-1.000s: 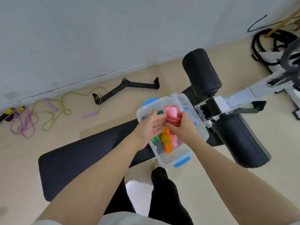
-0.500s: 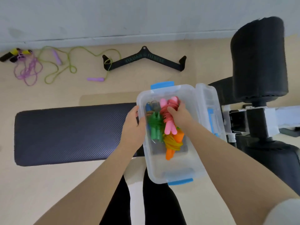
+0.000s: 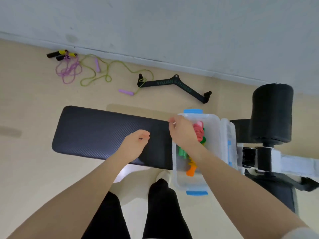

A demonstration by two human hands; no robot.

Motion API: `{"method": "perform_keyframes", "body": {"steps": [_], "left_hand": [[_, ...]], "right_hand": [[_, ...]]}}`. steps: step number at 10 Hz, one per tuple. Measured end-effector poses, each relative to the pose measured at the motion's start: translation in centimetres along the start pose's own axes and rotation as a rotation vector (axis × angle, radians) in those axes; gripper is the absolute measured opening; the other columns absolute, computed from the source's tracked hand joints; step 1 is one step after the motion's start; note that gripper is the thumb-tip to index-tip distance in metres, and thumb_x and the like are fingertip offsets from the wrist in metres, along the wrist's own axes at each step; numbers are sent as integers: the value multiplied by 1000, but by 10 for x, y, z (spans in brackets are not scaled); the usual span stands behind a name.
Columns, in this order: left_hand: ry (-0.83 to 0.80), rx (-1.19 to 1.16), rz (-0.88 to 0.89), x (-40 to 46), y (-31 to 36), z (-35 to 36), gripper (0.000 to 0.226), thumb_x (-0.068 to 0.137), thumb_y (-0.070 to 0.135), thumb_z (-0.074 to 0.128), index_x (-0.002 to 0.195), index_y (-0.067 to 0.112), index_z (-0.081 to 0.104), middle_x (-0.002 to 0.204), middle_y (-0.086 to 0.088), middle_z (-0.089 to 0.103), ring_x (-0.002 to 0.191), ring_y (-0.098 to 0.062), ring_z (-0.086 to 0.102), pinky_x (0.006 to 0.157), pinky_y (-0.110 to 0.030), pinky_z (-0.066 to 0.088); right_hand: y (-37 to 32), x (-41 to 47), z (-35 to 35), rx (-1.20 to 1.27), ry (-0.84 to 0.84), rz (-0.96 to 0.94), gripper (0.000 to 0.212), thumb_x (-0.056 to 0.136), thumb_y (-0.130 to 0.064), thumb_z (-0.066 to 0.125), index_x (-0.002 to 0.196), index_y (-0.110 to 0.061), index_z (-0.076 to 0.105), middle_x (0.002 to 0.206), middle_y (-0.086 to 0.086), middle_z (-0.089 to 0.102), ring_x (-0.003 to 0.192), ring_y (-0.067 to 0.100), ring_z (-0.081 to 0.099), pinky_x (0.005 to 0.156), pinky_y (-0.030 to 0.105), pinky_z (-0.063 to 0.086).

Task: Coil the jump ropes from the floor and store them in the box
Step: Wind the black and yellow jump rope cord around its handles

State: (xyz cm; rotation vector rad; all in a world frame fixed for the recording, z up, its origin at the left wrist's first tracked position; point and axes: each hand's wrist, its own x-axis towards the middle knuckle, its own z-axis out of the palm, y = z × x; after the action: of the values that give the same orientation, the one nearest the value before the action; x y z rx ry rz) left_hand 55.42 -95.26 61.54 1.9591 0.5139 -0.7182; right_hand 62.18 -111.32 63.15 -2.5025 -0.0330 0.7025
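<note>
The only writing in view runs along the black V-shaped cable bar [image 3: 174, 85] on the floor, well beyond the fingertips of both hands; it looks like "YIXUAN FITNESS", though the letters are too soft to be sure.

The left hand [image 3: 133, 144] hangs over the black padded bench [image 3: 96, 130], fingers loosely curled and holding nothing. The right hand [image 3: 183, 131] is over the near-left corner of the clear plastic box [image 3: 214, 135], its fingers bent and relaxed with nothing plainly held; its fingertips reach just past the box rim toward the bench. The box has blue latches at both ends and sits at the end of the bench.

Just under and to the right of the right palm lies a red coiled jump rope [image 3: 198, 131] with pink handles, inside the box. Toward the wrist lie a green rope [image 3: 182, 152] and an orange rope [image 3: 191, 168], also in the box.

Far ahead of the left fingers, on the pale beige floor near the grey wall, a purple rope [image 3: 69, 71] with black-and-yellow handles and a yellow-green rope [image 3: 107, 73] with lilac handles lie uncoiled and tangled. To the right of the box stands a black foam roller pad [image 3: 271, 112] on a white frame. The person's black-clad legs show below.
</note>
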Motion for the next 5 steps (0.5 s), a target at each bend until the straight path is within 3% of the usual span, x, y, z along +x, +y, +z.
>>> {"method": "perform_keyframes", "body": {"steps": [1,2,3,4,5], "left_hand": [[25,3,14,-28,-17,-56,23,94,13,46,112,20,59,117,4,60,109,-17,55,97,-25,38],[107,58,37,-57,-49,-126,30,96,16,45,124,16,56,120,6,56,114,-15,52,97,-23,35],[131,69,55,-83,-91,-193,28,95,19,45,120,20,58,118,4,58,107,-16,55,92,-24,40],[181,39,72,-120,-153,-290,21,95,17,47,111,17,60,109,0,61,93,-23,61,73,-24,45],[263,64,80,-143,-210,-373,15,93,11,50,102,17,59,104,-7,65,86,-24,59,74,-24,39]], "right_hand": [[-72,-11,10,-46,-203,-131,28,97,-17,36,108,-3,59,108,16,63,102,32,57,89,36,43],[-140,-21,34,-43,-298,-158,30,97,-14,37,108,2,59,108,17,62,103,31,55,93,37,43],[-195,-27,65,-54,-338,-137,30,96,-11,36,107,6,59,96,15,55,93,29,52,82,30,40],[-279,-45,116,-168,-306,-153,30,97,-13,35,111,-1,59,109,15,60,103,29,55,87,32,42],[-353,-58,165,-163,-314,-194,32,98,-6,30,120,0,51,123,12,55,115,27,52,95,30,41]]}}
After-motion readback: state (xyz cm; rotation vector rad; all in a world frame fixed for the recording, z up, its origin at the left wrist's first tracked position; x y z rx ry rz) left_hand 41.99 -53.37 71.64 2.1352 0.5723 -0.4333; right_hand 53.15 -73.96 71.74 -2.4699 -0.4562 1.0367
